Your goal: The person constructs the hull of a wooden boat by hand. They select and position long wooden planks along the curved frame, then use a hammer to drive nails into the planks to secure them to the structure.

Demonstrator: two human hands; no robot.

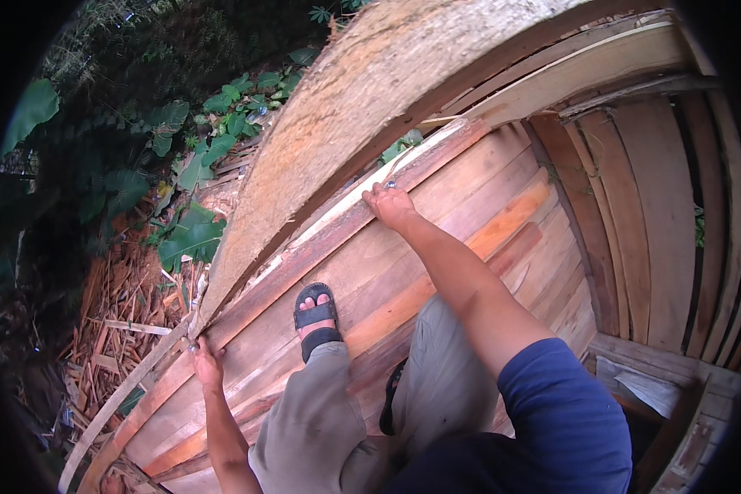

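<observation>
The left hand (207, 362) has its fingers curled shut over the near end of a long rough-sawn pale wooden slab (362, 123), at the left edge of the stack of reddish-brown planks (486, 214). The right hand (389, 203) grips the same slab farther along, fingers closed over its lower edge. A foot in a black sandal (315, 317) rests on the planks between the hands. Beyond the stack's left edge lie wood scraps (115, 321) and broad green leaves (189, 235).

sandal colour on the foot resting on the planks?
Black sandal, with wide straps over the foot; the head view shows it, between the left hand and right hand.
</observation>
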